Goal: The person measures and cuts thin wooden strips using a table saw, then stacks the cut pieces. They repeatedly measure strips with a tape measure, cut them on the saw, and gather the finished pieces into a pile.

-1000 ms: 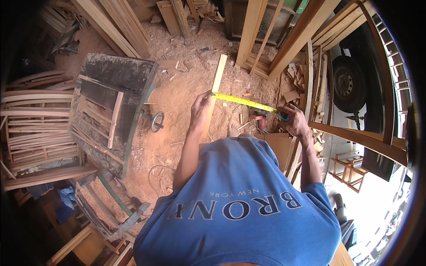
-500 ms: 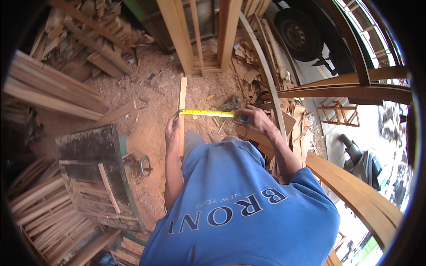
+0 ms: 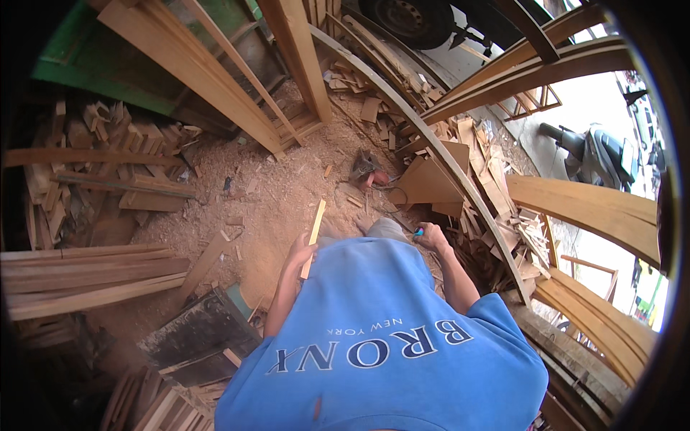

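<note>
My left hand (image 3: 300, 253) is closed round a narrow, pale wooden strip (image 3: 317, 219), which slants up past my fingers in front of my body. At my right side, my right hand (image 3: 433, 237) grips a small teal tape measure (image 3: 419, 232), mostly hidden by the fingers. No yellow blade shows out of it. The two hands are apart, one on either side of my blue shirt.
Sawdust and offcuts cover the floor (image 3: 244, 187). A tall wooden frame (image 3: 302, 65) stands ahead, with a red-and-grey power tool (image 3: 370, 171) near its foot. Planks (image 3: 93, 273) lie left beside a dark machine table (image 3: 194, 334). A long curved strip (image 3: 438, 154) runs along the right.
The yellow blade, stretched from the strip to my right hand before, is no longer visible. My right hand has drawn back toward my body. The view has turned, and the wooden strip now tilts.
</note>
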A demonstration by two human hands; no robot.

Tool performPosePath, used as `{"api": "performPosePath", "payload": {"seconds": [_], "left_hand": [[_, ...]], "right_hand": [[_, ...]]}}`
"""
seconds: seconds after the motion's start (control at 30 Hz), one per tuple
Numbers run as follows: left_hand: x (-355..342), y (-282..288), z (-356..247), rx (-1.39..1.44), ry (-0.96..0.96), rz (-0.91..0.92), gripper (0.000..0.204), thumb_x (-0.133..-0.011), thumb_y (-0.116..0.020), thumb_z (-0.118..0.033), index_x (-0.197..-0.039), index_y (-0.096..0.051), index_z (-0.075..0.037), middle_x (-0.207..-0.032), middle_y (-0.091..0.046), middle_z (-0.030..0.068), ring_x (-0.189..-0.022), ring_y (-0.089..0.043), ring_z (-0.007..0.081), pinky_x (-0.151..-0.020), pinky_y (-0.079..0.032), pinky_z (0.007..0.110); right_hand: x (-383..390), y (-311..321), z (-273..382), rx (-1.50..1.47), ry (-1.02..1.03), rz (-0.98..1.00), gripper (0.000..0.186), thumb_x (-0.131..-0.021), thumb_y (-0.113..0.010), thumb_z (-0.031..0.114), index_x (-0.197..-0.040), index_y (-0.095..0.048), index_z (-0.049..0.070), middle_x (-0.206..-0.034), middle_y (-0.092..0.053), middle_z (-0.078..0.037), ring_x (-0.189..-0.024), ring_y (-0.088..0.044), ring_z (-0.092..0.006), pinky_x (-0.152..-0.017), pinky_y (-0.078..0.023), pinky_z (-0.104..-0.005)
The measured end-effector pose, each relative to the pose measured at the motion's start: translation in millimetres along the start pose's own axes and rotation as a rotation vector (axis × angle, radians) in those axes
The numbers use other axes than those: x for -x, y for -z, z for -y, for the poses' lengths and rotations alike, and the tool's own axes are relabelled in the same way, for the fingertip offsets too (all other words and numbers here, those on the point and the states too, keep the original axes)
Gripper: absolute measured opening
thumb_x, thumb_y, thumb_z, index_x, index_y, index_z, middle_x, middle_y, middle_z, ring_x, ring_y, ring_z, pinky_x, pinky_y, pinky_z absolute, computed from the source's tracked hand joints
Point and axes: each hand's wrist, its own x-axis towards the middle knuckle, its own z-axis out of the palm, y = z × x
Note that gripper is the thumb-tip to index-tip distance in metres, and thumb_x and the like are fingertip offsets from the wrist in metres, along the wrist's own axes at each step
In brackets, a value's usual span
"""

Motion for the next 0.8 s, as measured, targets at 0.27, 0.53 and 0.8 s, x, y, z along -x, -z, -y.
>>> {"api": "performPosePath", "payload": {"seconds": [0.27,0.53,0.8], "left_hand": [[-108.3,-57.5,-57.2,-0.381,-0.075,0.376,0.058,-0.084,-0.064,-0.012,-0.137,-0.046,0.004,-0.108,-0.065,0.0180,-0.091,-0.066,0.0242,-0.078,-0.054,0.037],[-25.3,-315.8,-196.1,-0.470,-0.355,0.533,0.059,-0.085,-0.064,-0.008,-0.138,-0.041,0.002,-0.121,-0.058,0.0202,-0.100,-0.062,0.0236,-0.086,-0.052,0.035],[83.8,-531.1,-254.4,0.087,-0.062,0.889,0.094,-0.088,-0.069,-0.052,-0.151,-0.018,-0.004,-0.154,-0.026,0.0217,-0.140,-0.033,0.0343,-0.113,-0.030,0.054]], "right_hand": [[61.2,-162.2,-75.3,-0.523,-0.564,0.073,0.055,-0.070,-0.076,0.040,-0.109,-0.071,0.001,-0.110,-0.068,-0.027,-0.109,-0.066,-0.0370,-0.092,-0.053,-0.0438],[113.0,-222.5,-113.0,-0.857,-0.854,-0.142,0.042,-0.072,-0.075,0.038,-0.105,-0.074,0.012,-0.106,-0.072,-0.019,-0.101,-0.069,-0.0324,-0.085,-0.053,-0.0427],[163.0,-235.2,-169.5,-0.957,-0.889,-0.155,0.042,-0.072,-0.075,0.037,-0.105,-0.074,0.011,-0.106,-0.072,-0.018,-0.102,-0.069,-0.0316,-0.085,-0.053,-0.0426]]}}
